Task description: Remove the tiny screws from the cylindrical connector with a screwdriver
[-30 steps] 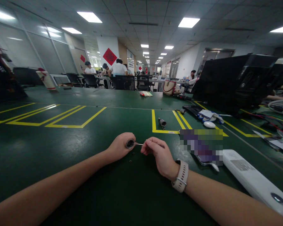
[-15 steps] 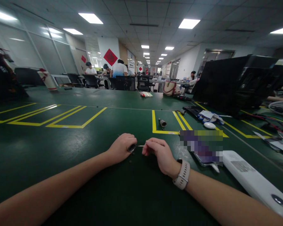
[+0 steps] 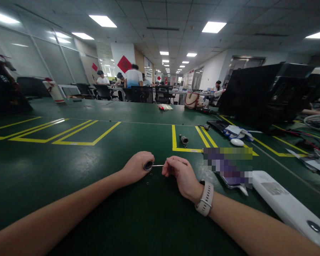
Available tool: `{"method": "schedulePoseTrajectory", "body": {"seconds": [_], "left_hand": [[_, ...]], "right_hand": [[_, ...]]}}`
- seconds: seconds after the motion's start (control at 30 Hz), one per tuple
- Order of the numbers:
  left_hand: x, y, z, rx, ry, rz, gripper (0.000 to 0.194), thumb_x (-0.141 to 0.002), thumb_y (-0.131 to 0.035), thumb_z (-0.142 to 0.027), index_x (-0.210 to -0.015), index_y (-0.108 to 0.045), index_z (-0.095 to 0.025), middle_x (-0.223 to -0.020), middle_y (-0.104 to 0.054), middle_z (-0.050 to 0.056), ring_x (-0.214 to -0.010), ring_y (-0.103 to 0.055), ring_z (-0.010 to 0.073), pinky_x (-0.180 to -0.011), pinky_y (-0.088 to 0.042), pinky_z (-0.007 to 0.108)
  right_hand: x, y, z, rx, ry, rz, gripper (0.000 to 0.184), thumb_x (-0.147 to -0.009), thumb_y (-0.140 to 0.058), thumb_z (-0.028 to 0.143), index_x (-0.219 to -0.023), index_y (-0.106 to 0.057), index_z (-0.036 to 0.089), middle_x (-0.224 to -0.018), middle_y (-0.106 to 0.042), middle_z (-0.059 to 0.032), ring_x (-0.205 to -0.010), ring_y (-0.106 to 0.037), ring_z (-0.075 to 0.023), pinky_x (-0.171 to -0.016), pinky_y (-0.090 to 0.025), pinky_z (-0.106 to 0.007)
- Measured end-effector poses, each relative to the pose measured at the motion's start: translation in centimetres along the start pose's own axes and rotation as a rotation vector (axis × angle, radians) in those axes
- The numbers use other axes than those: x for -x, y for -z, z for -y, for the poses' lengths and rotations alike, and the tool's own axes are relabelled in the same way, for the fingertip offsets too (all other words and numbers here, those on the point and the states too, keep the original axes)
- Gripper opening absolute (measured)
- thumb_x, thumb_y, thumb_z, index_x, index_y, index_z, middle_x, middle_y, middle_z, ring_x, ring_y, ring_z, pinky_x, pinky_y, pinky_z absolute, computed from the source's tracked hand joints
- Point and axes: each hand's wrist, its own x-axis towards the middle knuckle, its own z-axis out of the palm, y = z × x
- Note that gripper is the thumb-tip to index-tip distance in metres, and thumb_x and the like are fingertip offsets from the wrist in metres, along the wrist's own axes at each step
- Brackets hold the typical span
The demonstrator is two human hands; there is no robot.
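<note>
Over the green table (image 3: 109, 220), in the head view, we see our left hand (image 3: 138, 165) curled around a round metal cup (image 3: 148, 165), its open end showing. Our right hand (image 3: 180, 175) pinches a thin shiny stick (image 3: 158, 165) that reaches the cup's edge; we can't tell if it goes inside. Two tiny bits (image 3: 147, 183) lie just below the cup, and another metal piece (image 3: 184, 139) lies farther off, inside the yellow tape (image 3: 173, 137)
</note>
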Motion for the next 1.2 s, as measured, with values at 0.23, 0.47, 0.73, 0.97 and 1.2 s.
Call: {"method": "schedulePoseTrajectory", "body": {"seconds": [0.23,0.47,0.73,0.97,1.2], "left_hand": [[-0.06,-0.02,-0.09,-0.028,0.04,0.018,0.011,-0.069,-0.05,-0.006,-0.066,-0.052,-0.017,-0.066,-0.053,0.0,-0.065,-0.05,0.0158,-0.064,-0.039,0.027],[0.01,-0.26,0.15,-0.024,0.085,-0.014,0.01,-0.073,-0.048,-0.009,-0.069,-0.052,-0.017,-0.069,-0.055,0.001,-0.069,-0.052,0.0164,-0.066,-0.039,0.028],[-0.02,-0.28,0.04,-0.011,0.142,-0.055,0.01,-0.078,-0.049,-0.02,-0.068,-0.051,-0.018,-0.068,-0.054,0.0,-0.066,-0.052,0.0163,-0.062,-0.038,0.028],[-0.04,-0.27,-0.01,-0.005,0.169,-0.074,0.015,-0.078,-0.053,-0.028,-0.067,-0.05,-0.018,-0.066,-0.054,0.0,-0.065,-0.051,0.0164,-0.06,-0.038,0.027],[-0.03,-0.29,-0.11,-0.016,0.159,-0.077,0.016,-0.078,-0.054,-0.029,-0.067,-0.051,-0.018,-0.066,-0.054,0.0,-0.065,-0.051,0.0164,-0.059,-0.038,0.027]], "right_hand": [[0.07,-0.04,0.16,0.025,0.011,-0.029,0.024,-0.077,-0.052,0.025,-0.055,-0.058,0.016,-0.051,-0.055,0.0007,-0.05,-0.048,-0.0111,-0.051,-0.036,-0.024],[0.24,-0.1,0.21,0.106,0.015,-0.07,0.026,-0.076,-0.05,0.024,-0.051,-0.054,0.017,-0.044,-0.049,0.0029,-0.046,-0.045,-0.0107,-0.049,-0.034,-0.024],[0.18,0.17,-0.35,0.249,0.05,-0.131,0.026,-0.077,-0.051,0.025,-0.052,-0.054,0.017,-0.046,-0.048,0.0042,-0.047,-0.044,-0.0105,-0.049,-0.033,-0.024],[0.12,0.11,-0.25,0.331,0.023,-0.143,0.023,-0.076,-0.051,0.024,-0.054,-0.055,0.018,-0.047,-0.047,0.0046,-0.049,-0.045,-0.0115,-0.05,-0.033,-0.025],[0.23,-0.02,0.09,0.336,0.057,-0.175,0.023,-0.077,-0.05,0.026,-0.055,-0.054,0.018,-0.05,-0.047,0.0043,-0.051,-0.045,-0.0117,-0.051,-0.034,-0.025]]}}
